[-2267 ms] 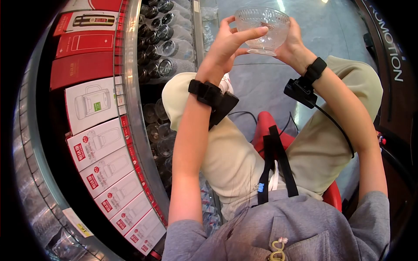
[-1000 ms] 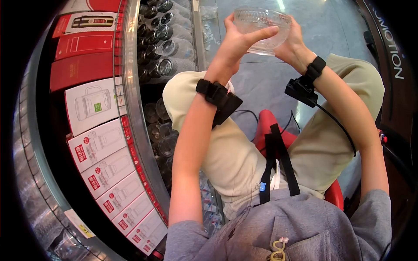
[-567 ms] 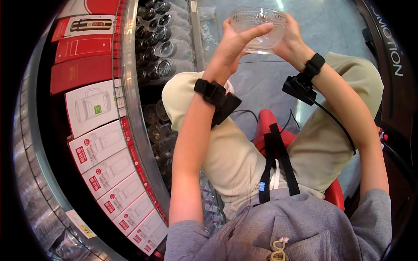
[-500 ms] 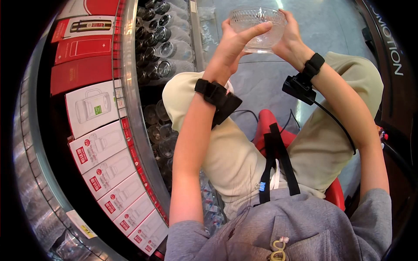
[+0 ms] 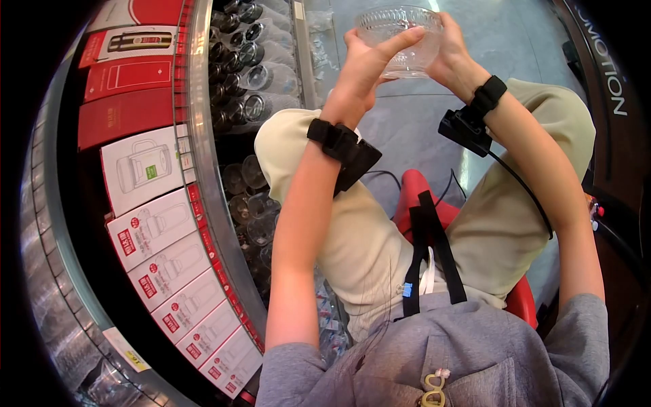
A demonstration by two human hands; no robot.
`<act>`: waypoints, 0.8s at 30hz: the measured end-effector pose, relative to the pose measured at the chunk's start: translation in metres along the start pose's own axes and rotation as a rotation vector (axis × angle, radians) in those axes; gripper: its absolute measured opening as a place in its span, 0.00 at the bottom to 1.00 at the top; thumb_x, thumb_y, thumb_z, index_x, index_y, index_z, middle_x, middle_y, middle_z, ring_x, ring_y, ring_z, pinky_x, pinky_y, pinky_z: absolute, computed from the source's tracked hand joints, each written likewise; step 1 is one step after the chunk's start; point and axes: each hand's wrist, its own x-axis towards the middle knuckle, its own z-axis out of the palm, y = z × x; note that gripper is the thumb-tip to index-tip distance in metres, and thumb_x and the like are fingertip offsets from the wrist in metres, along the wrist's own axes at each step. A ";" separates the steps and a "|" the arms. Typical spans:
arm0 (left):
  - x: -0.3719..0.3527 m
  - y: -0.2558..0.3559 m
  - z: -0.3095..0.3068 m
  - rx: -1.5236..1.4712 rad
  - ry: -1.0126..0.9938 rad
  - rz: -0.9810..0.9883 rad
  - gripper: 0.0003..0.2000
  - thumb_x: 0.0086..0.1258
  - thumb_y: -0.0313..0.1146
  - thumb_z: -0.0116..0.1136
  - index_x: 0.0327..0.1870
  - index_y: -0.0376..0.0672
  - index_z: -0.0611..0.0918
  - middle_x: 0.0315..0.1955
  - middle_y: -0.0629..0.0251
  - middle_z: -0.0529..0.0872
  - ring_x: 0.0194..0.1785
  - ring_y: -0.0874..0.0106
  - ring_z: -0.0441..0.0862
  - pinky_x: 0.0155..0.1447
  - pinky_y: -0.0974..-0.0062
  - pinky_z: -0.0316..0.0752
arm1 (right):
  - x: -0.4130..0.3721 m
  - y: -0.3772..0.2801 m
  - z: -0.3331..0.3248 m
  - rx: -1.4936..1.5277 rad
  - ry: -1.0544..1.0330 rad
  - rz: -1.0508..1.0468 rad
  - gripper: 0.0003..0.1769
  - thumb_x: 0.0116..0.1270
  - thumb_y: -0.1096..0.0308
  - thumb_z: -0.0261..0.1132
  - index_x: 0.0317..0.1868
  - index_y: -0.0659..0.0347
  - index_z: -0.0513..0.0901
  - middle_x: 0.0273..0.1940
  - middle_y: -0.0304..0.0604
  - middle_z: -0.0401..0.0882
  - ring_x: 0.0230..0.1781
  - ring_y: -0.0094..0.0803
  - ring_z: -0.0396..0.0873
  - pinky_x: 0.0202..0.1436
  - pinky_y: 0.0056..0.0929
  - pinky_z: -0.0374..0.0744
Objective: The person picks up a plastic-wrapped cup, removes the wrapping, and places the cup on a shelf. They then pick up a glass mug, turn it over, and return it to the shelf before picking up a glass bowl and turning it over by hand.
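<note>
A clear glass bowl (image 5: 410, 60) with a patterned band below its rim is held up at the top of the view, above the floor. My left hand (image 5: 366, 64) grips its left side, the thumb lying across the near wall and the fingers partly hidden behind and under the glass. On the opposite side, my right hand (image 5: 447, 51) is closed around the bowl, its fingers up along the wall near the rim. The bowl looks close to upright, and I see nothing inside it.
To the left, a shelf holds red boxes (image 5: 129, 115) and several white boxes (image 5: 159, 227) behind a wire rail (image 5: 182, 68). Lower down stand dark-lidded glass jars (image 5: 261, 78) and more glassware (image 5: 254, 210). A red stool (image 5: 417, 186) is beneath me; a dark panel (image 5: 620, 136) borders the right.
Both hands have shifted the bowl slightly upward and a little to the left in view. The grip looks the same.
</note>
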 end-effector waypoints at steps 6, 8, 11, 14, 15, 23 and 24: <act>0.001 0.000 -0.009 0.112 0.019 0.065 0.56 0.41 0.40 0.78 0.63 0.31 0.45 0.53 0.47 0.70 0.56 0.61 0.73 0.59 0.67 0.71 | 0.001 0.000 0.005 0.051 -0.078 0.020 0.35 0.68 0.44 0.38 0.60 0.67 0.65 0.58 0.54 0.70 0.59 0.48 0.68 0.64 0.49 0.65; 0.001 -0.003 -0.010 0.150 0.023 0.070 0.57 0.41 0.40 0.78 0.63 0.30 0.43 0.54 0.46 0.69 0.57 0.62 0.72 0.61 0.69 0.69 | 0.005 0.002 0.007 0.164 -0.145 0.026 0.42 0.66 0.38 0.37 0.63 0.71 0.63 0.60 0.59 0.68 0.60 0.52 0.68 0.65 0.47 0.65; -0.001 -0.004 -0.009 0.186 0.034 0.034 0.59 0.41 0.41 0.78 0.64 0.29 0.41 0.55 0.46 0.69 0.58 0.62 0.70 0.62 0.69 0.67 | -0.005 0.001 0.007 -0.005 0.011 0.055 0.33 0.68 0.46 0.39 0.60 0.67 0.65 0.58 0.52 0.70 0.59 0.45 0.68 0.65 0.48 0.64; 0.000 -0.009 -0.008 0.225 0.074 0.050 0.59 0.42 0.41 0.78 0.65 0.30 0.41 0.55 0.46 0.70 0.58 0.63 0.71 0.61 0.69 0.67 | -0.003 0.003 0.004 -0.013 0.047 0.068 0.34 0.68 0.46 0.40 0.60 0.68 0.65 0.57 0.53 0.70 0.59 0.45 0.68 0.65 0.48 0.64; 0.003 -0.013 -0.011 0.217 0.065 0.078 0.59 0.43 0.41 0.78 0.66 0.30 0.41 0.54 0.47 0.70 0.58 0.63 0.72 0.61 0.69 0.68 | -0.002 0.003 0.002 -0.005 0.038 0.040 0.33 0.68 0.46 0.40 0.60 0.67 0.65 0.58 0.53 0.70 0.59 0.45 0.68 0.65 0.48 0.64; 0.005 -0.007 -0.022 0.063 -0.225 0.241 0.47 0.55 0.25 0.69 0.71 0.36 0.46 0.63 0.54 0.66 0.64 0.66 0.67 0.66 0.71 0.64 | 0.010 0.000 -0.008 0.202 -0.269 0.034 0.42 0.64 0.40 0.40 0.60 0.75 0.64 0.59 0.61 0.70 0.59 0.52 0.70 0.65 0.45 0.66; 0.006 -0.008 -0.023 0.046 -0.233 0.245 0.47 0.55 0.24 0.69 0.71 0.36 0.46 0.63 0.54 0.66 0.64 0.66 0.68 0.66 0.71 0.64 | 0.006 0.000 -0.005 0.149 -0.182 0.000 0.38 0.65 0.44 0.41 0.61 0.72 0.64 0.59 0.58 0.70 0.59 0.50 0.69 0.65 0.47 0.65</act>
